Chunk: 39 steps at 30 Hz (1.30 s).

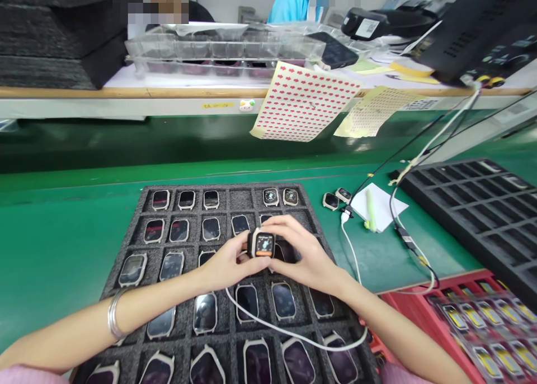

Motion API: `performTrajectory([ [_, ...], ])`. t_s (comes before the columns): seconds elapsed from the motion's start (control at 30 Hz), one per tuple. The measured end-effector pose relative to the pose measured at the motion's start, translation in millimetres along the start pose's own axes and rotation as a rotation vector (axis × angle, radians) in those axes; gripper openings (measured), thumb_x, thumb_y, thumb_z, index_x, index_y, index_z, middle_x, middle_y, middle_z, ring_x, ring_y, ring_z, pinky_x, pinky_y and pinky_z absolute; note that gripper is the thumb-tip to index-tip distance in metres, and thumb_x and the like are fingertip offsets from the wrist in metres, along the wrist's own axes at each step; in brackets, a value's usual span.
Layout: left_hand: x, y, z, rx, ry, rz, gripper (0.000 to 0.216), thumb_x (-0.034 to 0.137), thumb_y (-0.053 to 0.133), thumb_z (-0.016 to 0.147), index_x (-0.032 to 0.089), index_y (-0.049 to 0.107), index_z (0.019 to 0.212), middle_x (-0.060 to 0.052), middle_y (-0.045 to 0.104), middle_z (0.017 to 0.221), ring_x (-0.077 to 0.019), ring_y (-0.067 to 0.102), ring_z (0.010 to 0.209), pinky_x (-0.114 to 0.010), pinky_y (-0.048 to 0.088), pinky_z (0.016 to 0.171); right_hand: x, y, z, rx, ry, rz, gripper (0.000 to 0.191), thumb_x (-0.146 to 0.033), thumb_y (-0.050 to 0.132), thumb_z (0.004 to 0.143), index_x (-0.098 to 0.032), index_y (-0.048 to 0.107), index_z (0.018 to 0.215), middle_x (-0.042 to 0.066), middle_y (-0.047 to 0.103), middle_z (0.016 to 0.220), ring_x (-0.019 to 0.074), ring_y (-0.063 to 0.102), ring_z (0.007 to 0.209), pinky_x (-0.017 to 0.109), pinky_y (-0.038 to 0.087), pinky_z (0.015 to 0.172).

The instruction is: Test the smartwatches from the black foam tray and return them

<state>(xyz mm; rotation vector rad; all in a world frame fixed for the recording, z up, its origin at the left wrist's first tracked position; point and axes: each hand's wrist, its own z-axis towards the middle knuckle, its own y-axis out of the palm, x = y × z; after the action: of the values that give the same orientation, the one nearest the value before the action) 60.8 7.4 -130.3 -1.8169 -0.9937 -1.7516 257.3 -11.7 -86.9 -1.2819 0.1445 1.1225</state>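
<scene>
A smartwatch [265, 245] with a lit screen is held between both hands over the tray. My left hand [224, 262] is closed round its left side, thumb along the bottom. My right hand [305, 254] grips the right side, its fingers over the top edge and its thumb below. Something dark sits behind the watch case, mostly hidden by the fingers. From under my left hand a white cable [293, 335] loops across the tray to the right. Below lies a black foam tray [241, 198] holding several strapless watches, some partly covered by my hands and arms.
Two small watches [331, 200] lie right of the tray, near white paper [380, 205] with a green pen [370, 209]. Cables [405, 236] hang at the right beside another black tray [482, 205] and a red tray [405, 311]. Sticker sheets [308, 102] hang from the shelf. Two people are beyond.
</scene>
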Motion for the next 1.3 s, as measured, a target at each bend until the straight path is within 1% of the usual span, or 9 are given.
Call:
performTrajectory([
  [0.13, -0.5, 2.3, -1.0, -0.005, -0.051, -0.025, 0.036, 0.037, 0.067, 0.079, 0.016, 0.054, 0.105, -0.003, 0.061, 0.092, -0.0165, 0.057, 0.083, -0.026, 0.045, 0.070, 23.9, -31.4, -6.9, 0.087, 0.163, -0.094, 0.036, -0.030, 0.068, 0.082, -0.023, 0.056, 0.115, 0.009, 0.056, 0.114, 0.0265, 0.054, 0.110, 0.043, 0.046, 0.096],
  [0.27, 0.9, 4.1, 1.5, 0.040, -0.036, -0.077, 0.031, 0.036, 0.066, 0.080, 0.016, 0.054, 0.101, -0.005, 0.064, 0.096, -0.0163, 0.059, 0.085, -0.025, 0.046, 0.070, 60.0, -49.8, -21.4, -0.029, 0.254, -0.315, 0.035, -0.032, 0.063, 0.085, -0.019, 0.057, 0.116, 0.012, 0.056, 0.112, 0.0299, 0.055, 0.107, 0.049, 0.046, 0.093],
  [0.37, 3.9, 4.1, 3.3, 0.078, -0.064, -0.100, 0.029, 0.037, 0.067, 0.079, 0.015, 0.055, 0.095, -0.003, 0.064, 0.087, -0.0130, 0.058, 0.073, -0.022, 0.044, 0.060, 61.5, -53.8, -23.1, -0.132, 0.215, -0.470, 0.039, -0.026, 0.058, 0.087, -0.014, 0.052, 0.125, 0.016, 0.052, 0.121, 0.0327, 0.051, 0.113, 0.052, 0.043, 0.095],
  [0.47, 6.2, 0.8, 3.7, 0.095, -0.101, -0.119, 0.031, 0.035, 0.067, 0.078, 0.015, 0.056, 0.098, -0.001, 0.062, 0.080, -0.0085, 0.052, 0.059, -0.019, 0.037, 0.050, 43.1, -48.2, -9.1, -0.237, 0.137, -0.558, 0.037, -0.021, 0.055, 0.089, -0.016, 0.052, 0.125, 0.016, 0.050, 0.127, 0.0329, 0.047, 0.117, 0.052, 0.042, 0.095],
  [0.7, 2.2, -13.3, 1.7, -0.007, -0.180, -0.005, 0.031, 0.026, 0.063, 0.078, 0.016, 0.048, 0.103, -0.002, 0.061, 0.090, -0.0007, 0.038, 0.039, -0.014, 0.027, 0.031, 35.0, -11.7, 33.6, -0.362, 0.086, -0.551, 0.029, -0.020, 0.073, 0.077, -0.011, 0.062, 0.103, 0.014, 0.060, 0.101, 0.0300, 0.059, 0.094, 0.046, 0.049, 0.082],
  [0.83, 3.5, -15.7, 2.0, -0.048, -0.197, 0.027, 0.029, 0.024, 0.064, 0.075, 0.015, 0.047, 0.098, -0.007, 0.061, 0.099, -0.0033, 0.047, 0.045, -0.014, 0.036, 0.032, 36.8, -13.8, 29.1, -0.247, 0.111, -0.487, 0.032, -0.023, 0.074, 0.076, -0.015, 0.060, 0.104, 0.012, 0.061, 0.101, 0.0305, 0.059, 0.097, 0.047, 0.049, 0.082],
  [0.97, 5.6, -16.0, 1.8, -0.065, -0.179, 0.004, 0.033, 0.026, 0.068, 0.074, 0.015, 0.049, 0.099, -0.007, 0.061, 0.098, -0.0047, 0.049, 0.047, -0.015, 0.037, 0.032, 17.3, -13.5, 21.2, -0.095, 0.104, -0.216, 0.029, -0.027, 0.069, 0.080, -0.020, 0.057, 0.105, 0.008, 0.061, 0.103, 0.0262, 0.058, 0.097, 0.043, 0.048, 0.086],
  [1.13, 3.1, -14.3, 1.0, -0.020, -0.126, 0.004, 0.051, 0.035, 0.073, 0.073, 0.015, 0.048, 0.113, 0.002, 0.057, 0.072, -0.0059, 0.048, 0.043, -0.015, 0.038, 0.033, 2.0, 7.7, 21.4, -0.180, 0.040, -0.222, 0.036, -0.021, 0.068, 0.080, -0.019, 0.055, 0.113, 0.010, 0.057, 0.106, 0.0279, 0.053, 0.100, 0.045, 0.047, 0.085],
  [1.3, -3.1, -13.6, 3.8, 0.028, -0.119, 0.001, 0.045, 0.047, 0.058, 0.084, 0.013, 0.050, 0.112, 0.008, 0.049, 0.047, -0.0075, 0.043, 0.031, -0.015, 0.034, 0.030, 5.1, 17.9, 21.4, -0.189, -0.019, -0.319, 0.033, -0.019, 0.059, 0.085, -0.015, 0.053, 0.118, 0.014, 0.056, 0.109, 0.0293, 0.053, 0.100, 0.046, 0.049, 0.083],
])
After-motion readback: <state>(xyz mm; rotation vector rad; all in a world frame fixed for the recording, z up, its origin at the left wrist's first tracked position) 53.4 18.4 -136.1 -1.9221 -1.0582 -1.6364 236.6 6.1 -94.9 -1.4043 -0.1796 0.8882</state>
